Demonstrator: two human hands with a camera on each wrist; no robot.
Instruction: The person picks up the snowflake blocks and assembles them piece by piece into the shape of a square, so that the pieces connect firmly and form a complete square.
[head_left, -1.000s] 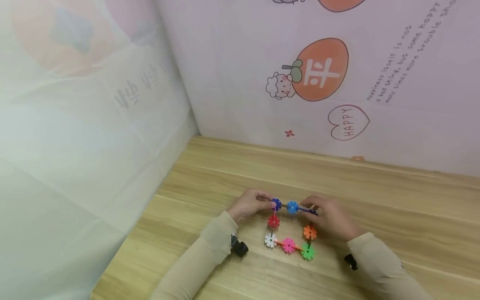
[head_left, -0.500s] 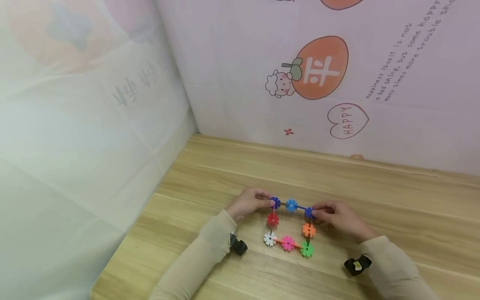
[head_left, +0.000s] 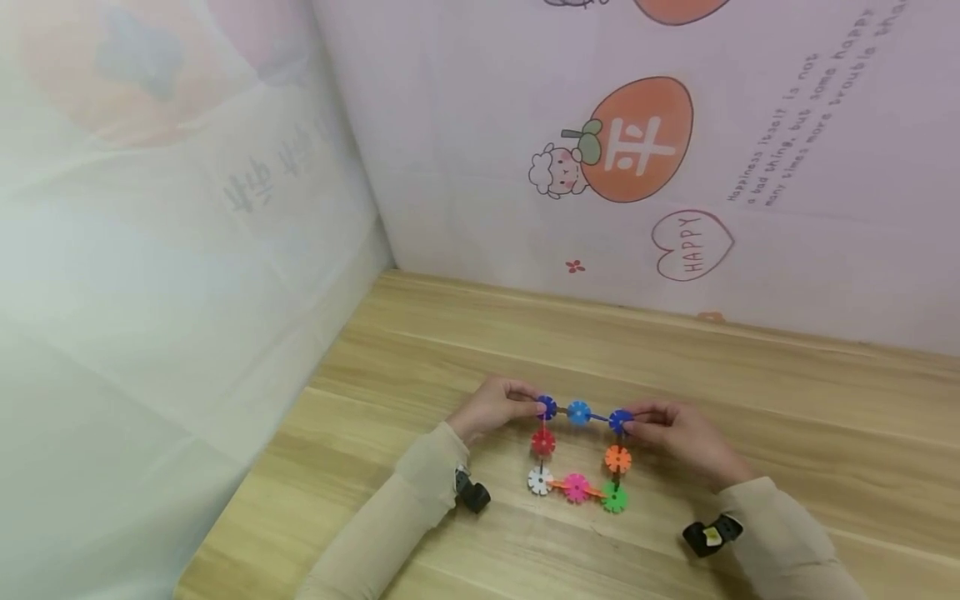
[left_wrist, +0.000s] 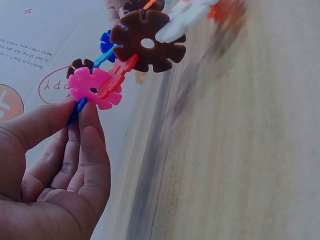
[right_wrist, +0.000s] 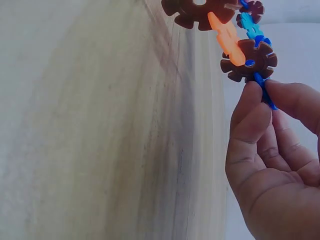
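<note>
Notched plastic snowflake discs are linked in a four-sided ring, held up over the wooden table. My left hand (head_left: 491, 408) pinches the dark blue snowflake disc (head_left: 546, 407) at the far left corner between thumb and fingers. At the far right corner, another blue snowflake disc (head_left: 620, 421) is pinched by my right hand (head_left: 686, 437). Between them sits a light blue disc (head_left: 578, 412). Red (head_left: 543, 442), white (head_left: 540, 481), pink (head_left: 576, 487), green (head_left: 614, 497) and orange discs (head_left: 618, 459) complete the outline. Brown connecting discs (left_wrist: 147, 42) show face-on in the left wrist view.
The wooden table (head_left: 420, 333) stretches around the ring and meets a printed cloth wall (head_left: 480, 167) at the back. Another pale cloth (head_left: 187, 333) hangs along the left edge. Black wrist cameras (head_left: 472, 492) are strapped over both sleeves.
My right hand has shifted rightward and now pinches the far right blue disc by its outer side, uncovering that corner. The left hand keeps its pinch, and the ring has barely moved.
</note>
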